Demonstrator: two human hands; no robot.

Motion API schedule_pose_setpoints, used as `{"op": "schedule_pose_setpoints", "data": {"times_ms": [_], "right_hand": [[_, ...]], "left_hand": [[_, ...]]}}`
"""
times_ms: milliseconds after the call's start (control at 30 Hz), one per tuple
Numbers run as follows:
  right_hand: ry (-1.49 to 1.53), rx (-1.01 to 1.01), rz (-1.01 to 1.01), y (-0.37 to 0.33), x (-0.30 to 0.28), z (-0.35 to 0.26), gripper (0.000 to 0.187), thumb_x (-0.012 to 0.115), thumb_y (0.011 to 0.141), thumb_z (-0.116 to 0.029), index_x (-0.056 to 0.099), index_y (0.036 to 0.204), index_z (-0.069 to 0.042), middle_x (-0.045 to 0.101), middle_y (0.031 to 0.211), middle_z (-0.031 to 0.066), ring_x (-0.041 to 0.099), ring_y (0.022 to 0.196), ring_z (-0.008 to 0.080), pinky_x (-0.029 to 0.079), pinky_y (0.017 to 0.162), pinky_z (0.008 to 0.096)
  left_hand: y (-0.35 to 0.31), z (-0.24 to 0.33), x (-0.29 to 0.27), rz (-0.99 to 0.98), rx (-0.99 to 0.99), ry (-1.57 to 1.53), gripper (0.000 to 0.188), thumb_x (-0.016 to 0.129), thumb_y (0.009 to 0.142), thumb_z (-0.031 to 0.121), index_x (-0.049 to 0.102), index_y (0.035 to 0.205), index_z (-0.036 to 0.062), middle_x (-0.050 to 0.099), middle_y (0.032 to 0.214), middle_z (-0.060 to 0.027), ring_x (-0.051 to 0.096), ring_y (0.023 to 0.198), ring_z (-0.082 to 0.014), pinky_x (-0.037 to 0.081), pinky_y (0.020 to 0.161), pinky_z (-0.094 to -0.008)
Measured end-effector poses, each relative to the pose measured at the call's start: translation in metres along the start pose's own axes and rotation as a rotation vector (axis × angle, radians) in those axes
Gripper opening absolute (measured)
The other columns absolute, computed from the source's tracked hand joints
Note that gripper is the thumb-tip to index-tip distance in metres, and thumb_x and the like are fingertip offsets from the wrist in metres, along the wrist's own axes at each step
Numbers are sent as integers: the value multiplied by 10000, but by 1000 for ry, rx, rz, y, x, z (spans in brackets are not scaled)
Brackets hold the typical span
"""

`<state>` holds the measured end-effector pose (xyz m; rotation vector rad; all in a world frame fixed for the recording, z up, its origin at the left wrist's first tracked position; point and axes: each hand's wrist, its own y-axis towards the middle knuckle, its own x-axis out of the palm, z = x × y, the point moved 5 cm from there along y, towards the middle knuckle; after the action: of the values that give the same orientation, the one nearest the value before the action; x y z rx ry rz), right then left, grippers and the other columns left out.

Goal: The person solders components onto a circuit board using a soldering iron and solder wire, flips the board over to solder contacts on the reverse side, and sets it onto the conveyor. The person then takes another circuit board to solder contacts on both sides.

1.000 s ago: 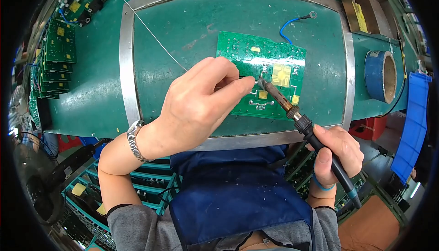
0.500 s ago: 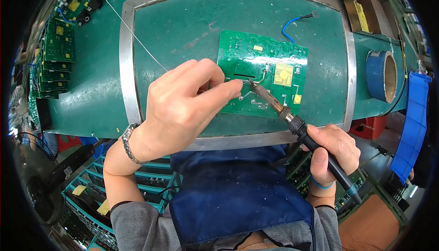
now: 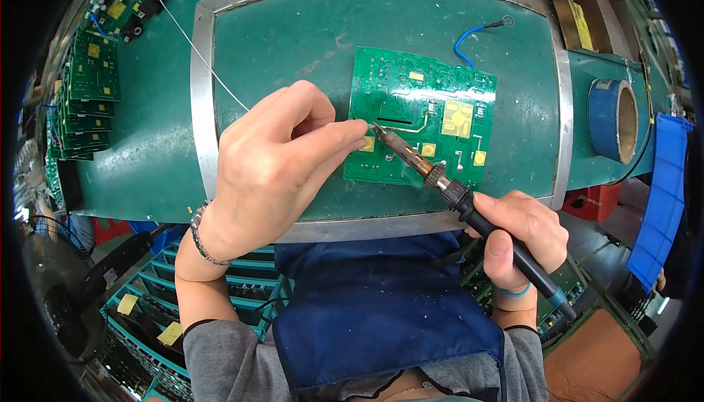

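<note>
A green circuit board (image 3: 400, 94) lies solder side up on the green mat, slightly right of centre, with yellow pads and bright solder traces. My left hand (image 3: 275, 156) pinches a thin solder wire (image 3: 227, 88), which runs down to it from the upper left. Its fingertips hover over the board's left part. In my right hand (image 3: 526, 237) is a black-handled soldering iron (image 3: 460, 198), held like a pen. Its tip points at the board right beside my left fingertips, near a dark slot. Whether the tip touches the board I cannot tell.
A metal frame (image 3: 204, 109) borders the green work surface. Stacked circuit boards (image 3: 95, 72) stand at the left. A blue lead with a ring terminal (image 3: 469, 32) extends from beyond the board's far edge. At the right are a blue tape roll (image 3: 605, 120) and a metal tray (image 3: 579, 17).
Both hands have shifted left together, carrying the iron tip and solder wire toward the board's left part. Yellow pads formerly hidden by the hand and iron now show. The board stays nearly in place.
</note>
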<state>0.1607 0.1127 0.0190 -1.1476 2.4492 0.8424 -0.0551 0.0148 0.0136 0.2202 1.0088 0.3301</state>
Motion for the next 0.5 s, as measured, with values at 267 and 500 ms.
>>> {"op": "schedule_pose_setpoints", "data": {"times_ms": [267, 500], "right_hand": [[-39, 22, 30, -8, -7, -1, 217, 668, 837, -81, 710, 1004, 51, 697, 735, 137, 657, 552, 229, 537, 522, 312], [-83, 50, 178, -25, -23, -9, 298, 648, 923, -241, 706, 983, 45, 677, 670, 112, 631, 515, 192, 496, 489, 290]], "left_hand": [[1, -4, -1, 30, -49, -75, 249, 801, 706, -16, 764, 935, 73, 533, 760, -38, 541, 627, -147, 441, 547, -282], [-19, 25, -2, -158, 90, -66, 224, 787, 715, 8, 754, 923, 84, 553, 752, -39, 583, 616, -159, 442, 517, -273]]}}
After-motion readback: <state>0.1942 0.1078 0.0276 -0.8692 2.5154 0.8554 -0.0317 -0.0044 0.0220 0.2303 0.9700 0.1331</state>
